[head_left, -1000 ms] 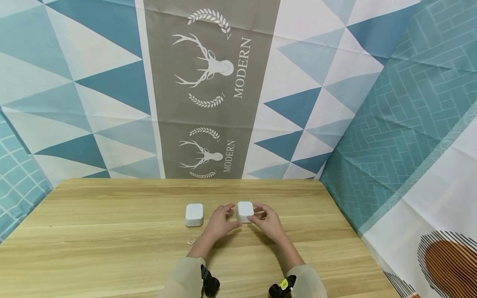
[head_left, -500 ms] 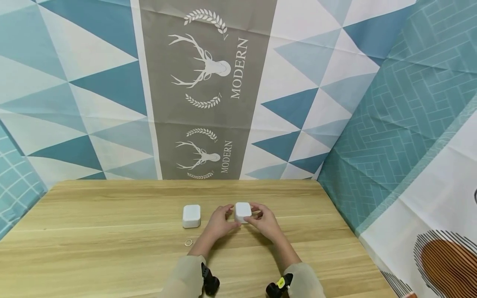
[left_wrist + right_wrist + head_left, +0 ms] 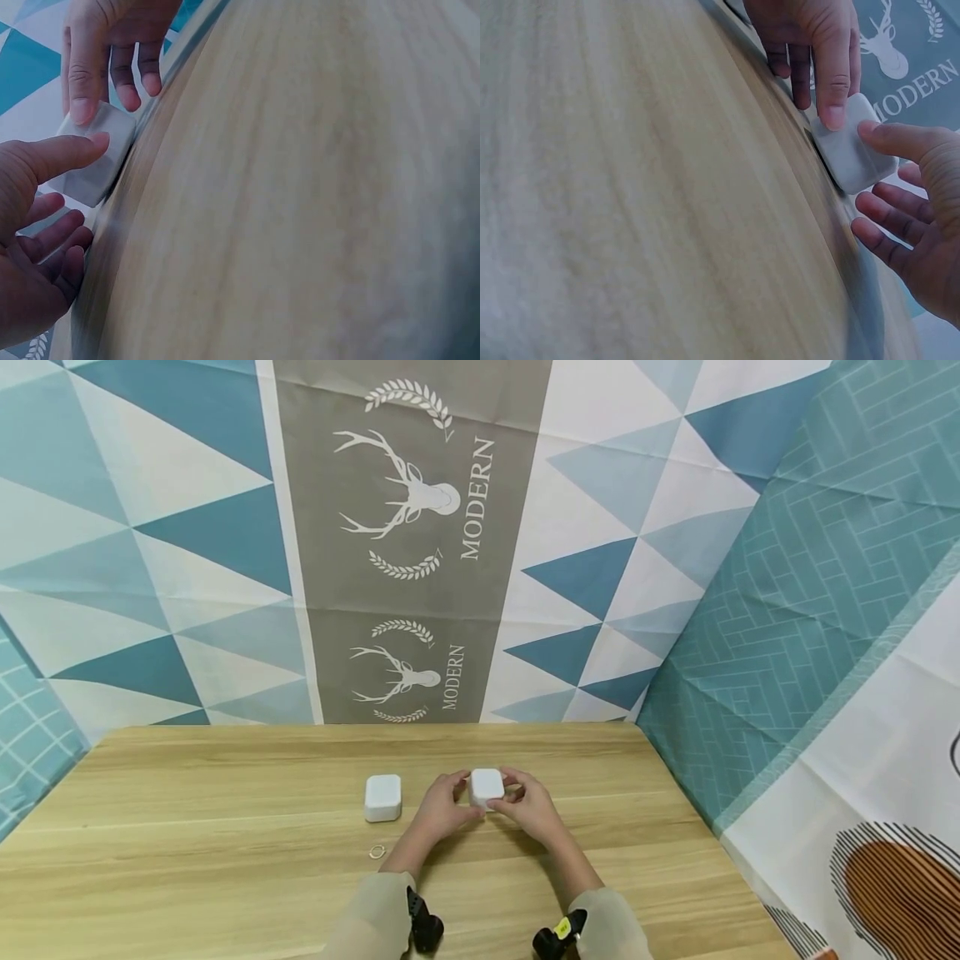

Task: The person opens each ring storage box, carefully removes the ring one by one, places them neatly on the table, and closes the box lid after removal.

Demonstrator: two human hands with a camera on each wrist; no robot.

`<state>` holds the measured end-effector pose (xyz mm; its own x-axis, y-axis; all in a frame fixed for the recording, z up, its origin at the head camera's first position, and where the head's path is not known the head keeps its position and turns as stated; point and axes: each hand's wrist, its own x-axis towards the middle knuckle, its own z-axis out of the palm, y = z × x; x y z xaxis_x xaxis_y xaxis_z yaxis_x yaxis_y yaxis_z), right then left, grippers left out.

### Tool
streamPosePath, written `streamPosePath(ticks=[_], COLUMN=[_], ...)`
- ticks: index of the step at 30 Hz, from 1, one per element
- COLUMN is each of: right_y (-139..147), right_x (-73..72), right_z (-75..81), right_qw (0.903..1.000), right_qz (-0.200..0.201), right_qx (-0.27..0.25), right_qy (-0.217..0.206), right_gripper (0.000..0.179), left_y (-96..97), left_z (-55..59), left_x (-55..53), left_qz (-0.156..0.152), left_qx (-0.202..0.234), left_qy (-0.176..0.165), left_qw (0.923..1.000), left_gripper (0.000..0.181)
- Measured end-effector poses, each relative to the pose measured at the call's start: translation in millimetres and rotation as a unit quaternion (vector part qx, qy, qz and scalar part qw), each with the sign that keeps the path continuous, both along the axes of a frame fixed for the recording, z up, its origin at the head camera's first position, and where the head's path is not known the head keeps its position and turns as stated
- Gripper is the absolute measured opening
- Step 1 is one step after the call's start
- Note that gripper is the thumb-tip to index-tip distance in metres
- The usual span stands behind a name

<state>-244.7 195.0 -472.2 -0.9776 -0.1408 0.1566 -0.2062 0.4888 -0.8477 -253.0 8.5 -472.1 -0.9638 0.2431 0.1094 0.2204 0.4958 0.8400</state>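
Observation:
Both hands are at a small white box (image 3: 487,785) with rounded corners, right of the table's middle in the head view. My left hand (image 3: 441,810) holds its left side, thumb on the near face. My right hand (image 3: 535,810) grips the right side; the right wrist view shows that thumb (image 3: 900,139) on the near face too. Other fingers of both hands spread loosely around the box. Its underside and far face are hidden. Left of the hands, a second white box (image 3: 383,797) stands on the table. A small thin ring (image 3: 377,852) lies nearer to me, beside my left forearm.
The wooden table (image 3: 187,860) ends at a patterned cloth wall (image 3: 405,568) behind. Another teal and white cloth (image 3: 810,677) hangs along the right side. Black wrist cameras are strapped at both sleeves.
My left hand has closed in on the box from the left, narrowing the gap to it. My right hand keeps its grip. The head view has shifted slightly.

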Motion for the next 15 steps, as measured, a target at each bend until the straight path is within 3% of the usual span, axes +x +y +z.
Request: streamPosePath(ticks=[3,8,15], right_y=[0.3,-0.5,-1.4], right_x=[-0.6,-0.3,-1.3], right_z=[-0.1,2.2,3.6], right_qw=[0.9999,0.9997,0.9995], right_qz=[0.006,0.001,-0.003], right_qx=[0.008,0.006,0.009], right_qy=[0.007,-0.024,-0.029], right_gripper=[0.068,0.068,0.066], left_y=[1.1,3.7,6.1], left_z=[0.5,0.8,-1.4], left_x=[-0.6,-1.4,-5.0], left_qz=[0.000,-0.009,-0.011], left_qx=[-0.002,0.000,0.004], left_qy=[0.000,-0.006,-0.017], left_qw=[1.0000,0.9999,0.9998], left_gripper=[0.074,0.075,0.075])
